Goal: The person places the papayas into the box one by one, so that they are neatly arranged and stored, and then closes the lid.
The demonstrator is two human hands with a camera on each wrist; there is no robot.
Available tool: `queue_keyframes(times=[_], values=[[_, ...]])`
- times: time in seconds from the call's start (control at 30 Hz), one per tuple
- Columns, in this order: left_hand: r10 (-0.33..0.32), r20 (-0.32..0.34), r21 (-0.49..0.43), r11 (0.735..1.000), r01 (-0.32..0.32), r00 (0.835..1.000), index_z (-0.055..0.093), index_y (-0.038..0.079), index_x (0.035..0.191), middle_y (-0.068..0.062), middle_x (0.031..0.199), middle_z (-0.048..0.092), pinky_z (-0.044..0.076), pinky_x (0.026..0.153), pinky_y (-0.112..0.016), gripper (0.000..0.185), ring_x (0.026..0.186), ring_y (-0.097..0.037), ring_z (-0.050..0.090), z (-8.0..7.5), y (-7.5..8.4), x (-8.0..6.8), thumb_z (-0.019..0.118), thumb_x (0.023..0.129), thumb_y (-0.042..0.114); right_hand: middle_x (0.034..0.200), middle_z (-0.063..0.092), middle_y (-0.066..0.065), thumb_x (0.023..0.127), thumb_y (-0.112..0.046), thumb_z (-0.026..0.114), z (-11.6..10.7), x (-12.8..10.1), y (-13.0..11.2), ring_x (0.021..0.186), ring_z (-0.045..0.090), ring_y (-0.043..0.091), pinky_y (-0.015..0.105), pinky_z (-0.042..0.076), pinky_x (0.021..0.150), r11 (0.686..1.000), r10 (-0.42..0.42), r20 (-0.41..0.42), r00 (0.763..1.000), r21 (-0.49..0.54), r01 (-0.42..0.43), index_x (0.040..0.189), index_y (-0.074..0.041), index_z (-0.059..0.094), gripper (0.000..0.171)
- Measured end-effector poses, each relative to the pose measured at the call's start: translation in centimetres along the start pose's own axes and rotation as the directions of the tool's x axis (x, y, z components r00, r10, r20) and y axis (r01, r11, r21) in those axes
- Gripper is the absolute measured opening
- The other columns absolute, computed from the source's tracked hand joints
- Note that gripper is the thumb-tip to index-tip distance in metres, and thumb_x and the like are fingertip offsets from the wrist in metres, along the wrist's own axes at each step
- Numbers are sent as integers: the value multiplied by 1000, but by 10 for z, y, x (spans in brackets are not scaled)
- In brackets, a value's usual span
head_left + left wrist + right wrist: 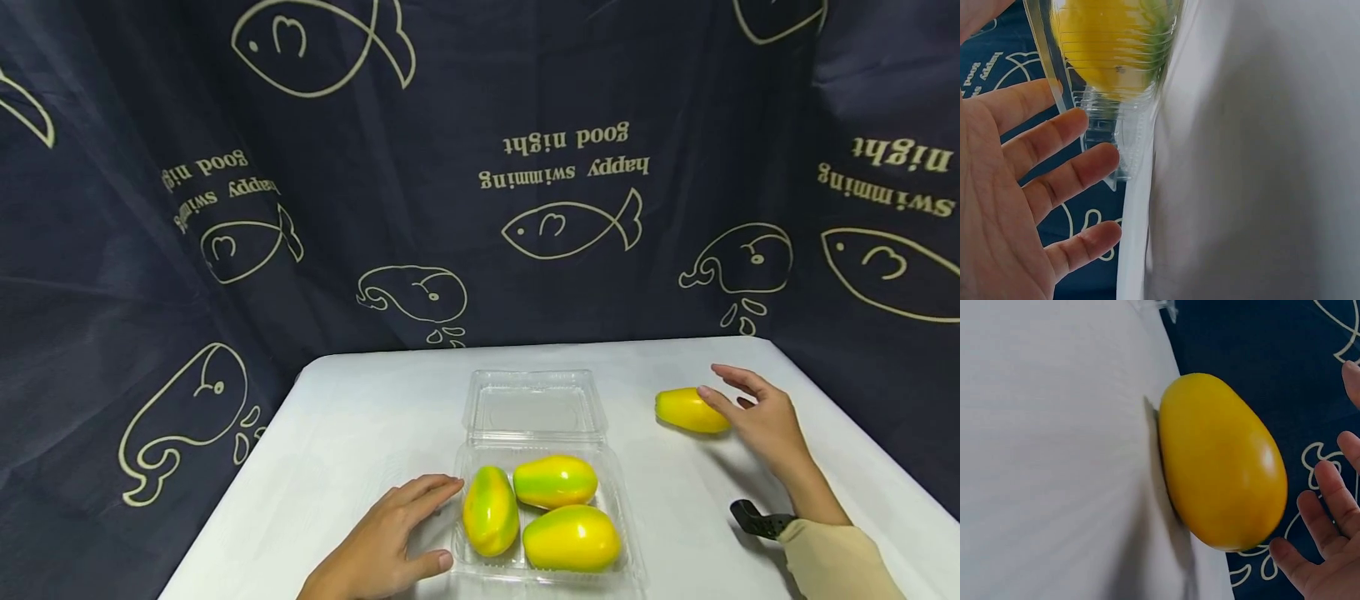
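A clear plastic clamshell box (626, 533) stands with its lid folded back, and three yellow-green papayas, one of them at the left (491, 511), lie inside. My left hand (390, 533) is at the box's left side, fingers extended and spread; in the left wrist view the fingertips are close to the ribbed wall, and I cannot tell whether they touch. Another papaya (690, 411) lies on the table to the right. Over its right end hovers my right hand (765, 421), thumb and fingers spread. The right wrist view shows this papaya (1222, 462) with the fingers apart from it.
The box's transparent lid (535, 402) lies toward the back of the white table (375, 417). A dark cloth (450, 167) printed with fish and whales hangs behind and at the sides. A black band (761, 522) is on the right wrist.
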State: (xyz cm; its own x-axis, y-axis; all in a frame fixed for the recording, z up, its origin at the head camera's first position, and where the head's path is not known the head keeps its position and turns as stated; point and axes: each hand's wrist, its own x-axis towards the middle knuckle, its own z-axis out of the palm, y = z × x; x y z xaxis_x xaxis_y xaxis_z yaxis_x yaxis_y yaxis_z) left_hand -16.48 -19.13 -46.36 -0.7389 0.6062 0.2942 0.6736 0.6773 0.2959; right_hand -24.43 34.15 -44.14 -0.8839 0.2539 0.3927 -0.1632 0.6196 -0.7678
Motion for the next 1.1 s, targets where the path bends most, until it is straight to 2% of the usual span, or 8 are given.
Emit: queue_keyframes(times=[0.17, 0.23, 0.4, 0.43, 0.57, 0.67, 0.9, 1.1], values=[[41, -19, 1, 999, -41, 999, 39, 30, 154, 15, 152, 44, 49, 100, -46, 74, 134, -9, 49, -2, -2, 2, 67, 89, 54, 142, 58, 7, 89, -47, 74, 4, 3, 4, 109, 42, -17, 7, 41, 87, 1000, 28, 32, 999, -15, -27, 140, -15, 59, 62], [42, -23, -6, 999, -43, 999, 38, 32, 155, 16, 152, 43, 49, 100, -46, 75, 134, -8, 49, -2, -3, 3, 66, 89, 54, 147, 54, 12, 89, -48, 73, 6, 4, 5, 120, 47, -5, 12, 43, 93, 999, 49, 43, 998, -21, -48, 143, -14, 57, 65], [31, -24, -28, 999, -31, 999, 37, 35, 155, 18, 152, 43, 49, 101, -47, 74, 134, -7, 49, 0, -4, 4, 66, 89, 54, 149, 49, 20, 89, -50, 71, 12, 6, 12, 130, 46, 30, 14, 43, 89, 994, 98, 60, 993, -49, -96, 145, -12, 53, 71], [30, -23, -29, 999, -30, 999, 38, 34, 154, 18, 151, 43, 49, 101, -47, 74, 134, -6, 49, 0, -4, 4, 66, 89, 54, 148, 49, 21, 89, -51, 71, 13, 6, 14, 129, 46, 31, 16, 42, 88, 993, 108, 63, 992, -52, -105, 146, -11, 52, 72], [35, -21, -24, 999, -36, 999, 40, 30, 154, 16, 152, 43, 49, 101, -45, 74, 135, -7, 49, 1, -4, 3, 66, 89, 55, 147, 49, 24, 90, -52, 70, 18, 6, 22, 129, 43, 40, 45, 39, 100, 990, 136, 79, 988, -44, -133, 147, -8, 49, 75], [41, -20, -14, 999, -41, 999, 40, 30, 154, 15, 152, 44, 48, 101, -44, 74, 136, -7, 48, 0, -4, 2, 66, 89, 55, 146, 49, 23, 90, -52, 70, 21, 6, 26, 127, 43, 38, 51, 36, 102, 989, 143, 82, 986, -49, -139, 148, -8, 48, 77], [38, -13, -14, 999, -38, 999, 39, 30, 154, 15, 153, 43, 48, 101, -44, 74, 137, -8, 47, -1, -4, 0, 65, 90, 55, 140, 53, 19, 86, -52, 74, 23, 4, 29, 106, 43, 4, 16, 34, 81, 992, 104, 81, 991, -75, -98, 145, -9, 52, 76], [34, -16, -10, 999, -34, 999, 37, 33, 155, 15, 153, 43, 48, 101, -46, 74, 137, -7, 47, 0, -6, 0, 65, 90, 55, 142, 51, 19, 85, -54, 75, 24, 4, 29, 101, 39, -8, 10, 35, 78, 989, 135, 128, 983, -79, -125, 147, -9, 49, 80]])
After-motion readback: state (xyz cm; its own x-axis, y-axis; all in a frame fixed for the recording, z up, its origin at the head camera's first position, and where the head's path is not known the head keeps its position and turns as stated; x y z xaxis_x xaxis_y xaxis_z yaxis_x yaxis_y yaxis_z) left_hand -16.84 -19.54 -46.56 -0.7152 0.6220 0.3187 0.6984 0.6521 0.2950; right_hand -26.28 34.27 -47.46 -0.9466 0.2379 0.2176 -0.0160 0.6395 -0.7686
